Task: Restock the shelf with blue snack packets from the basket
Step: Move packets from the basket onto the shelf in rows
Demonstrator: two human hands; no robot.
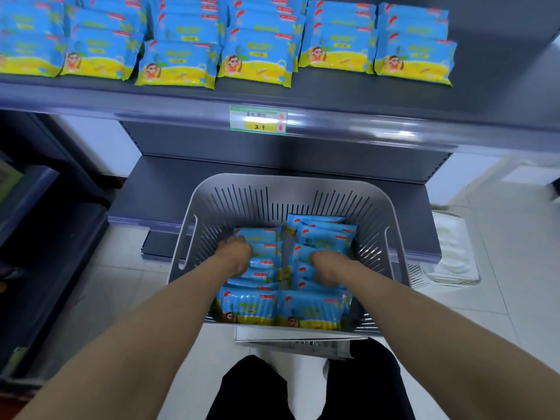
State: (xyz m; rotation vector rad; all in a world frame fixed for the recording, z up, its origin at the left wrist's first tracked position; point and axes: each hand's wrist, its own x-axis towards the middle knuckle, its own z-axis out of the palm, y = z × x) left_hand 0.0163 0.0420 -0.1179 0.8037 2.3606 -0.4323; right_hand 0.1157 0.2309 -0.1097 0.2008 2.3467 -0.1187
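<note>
The left hand (237, 253) and right hand (325, 265) dip among packets (251, 304) mid-basket (288, 180). Their fingers are buried, so I cannot tell if they grip.

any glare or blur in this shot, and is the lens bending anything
Head view: glare streaks on the glossy grey shelf edge right of the green price tag; wide-angle lens bows that edge; top-left blue snack packets look soft, those in the grey slotted basket sharper.
</note>
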